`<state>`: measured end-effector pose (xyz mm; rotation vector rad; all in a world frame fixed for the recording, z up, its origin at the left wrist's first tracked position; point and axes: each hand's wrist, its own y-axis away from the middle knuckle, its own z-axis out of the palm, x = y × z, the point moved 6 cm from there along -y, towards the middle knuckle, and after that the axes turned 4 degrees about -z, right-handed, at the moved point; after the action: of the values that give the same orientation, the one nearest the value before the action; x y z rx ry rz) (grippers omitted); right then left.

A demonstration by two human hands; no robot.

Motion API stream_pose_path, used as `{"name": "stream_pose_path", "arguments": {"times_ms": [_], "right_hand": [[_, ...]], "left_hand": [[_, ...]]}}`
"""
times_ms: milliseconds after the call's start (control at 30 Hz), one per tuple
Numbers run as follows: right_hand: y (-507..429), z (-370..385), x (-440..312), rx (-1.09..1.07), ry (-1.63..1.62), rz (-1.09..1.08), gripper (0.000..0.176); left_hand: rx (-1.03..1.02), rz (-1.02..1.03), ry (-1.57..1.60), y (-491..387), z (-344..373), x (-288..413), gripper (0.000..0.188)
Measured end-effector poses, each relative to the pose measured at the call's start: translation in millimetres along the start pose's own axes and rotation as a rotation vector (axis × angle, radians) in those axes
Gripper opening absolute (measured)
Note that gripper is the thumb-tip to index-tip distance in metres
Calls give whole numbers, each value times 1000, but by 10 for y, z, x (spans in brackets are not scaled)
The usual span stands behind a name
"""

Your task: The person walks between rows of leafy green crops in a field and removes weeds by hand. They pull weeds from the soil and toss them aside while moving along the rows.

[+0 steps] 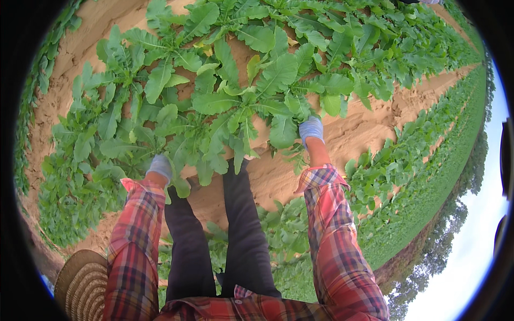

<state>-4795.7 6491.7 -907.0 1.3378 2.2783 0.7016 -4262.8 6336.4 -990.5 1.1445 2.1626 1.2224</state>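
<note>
Both my hands wear light blue gloves and reach down into a bed of leafy green plants with lobed leaves. My left hand is at the near edge of the foliage, its fingers hidden under leaves. To the right, my right hand touches the base of a plant, with leaves covering its fingertips. Whether either hand grips a stem cannot be told. A yellowing leaf stands among the green ones, between and beyond the hands.
Sandy soil lies between the plant rows. More rows run off at the right towards trees. My legs in dark trousers stand astride near plants. A woven straw hat is at the lower left. Part of another person shows at the top right.
</note>
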Motion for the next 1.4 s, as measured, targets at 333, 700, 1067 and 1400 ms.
{"name": "stream_pose_path", "arguments": {"times_ms": [333, 700, 1067, 1400], "right_hand": [[381, -1, 112, 26, -411, -10, 28], [779, -617, 790, 403, -253, -3, 31], [-489, -700, 404, 6, 393, 50, 42], [-562, -775, 385, -103, 396, -9, 37]], "left_hand": [[-238, -727, 1912, -330, 1804, -845, 40], [-347, -601, 2592, -350, 1248, -532, 40], [-302, -389, 2293, -237, 1155, -462, 39], [-287, -414, 2323, -263, 1383, -554, 39]]}}
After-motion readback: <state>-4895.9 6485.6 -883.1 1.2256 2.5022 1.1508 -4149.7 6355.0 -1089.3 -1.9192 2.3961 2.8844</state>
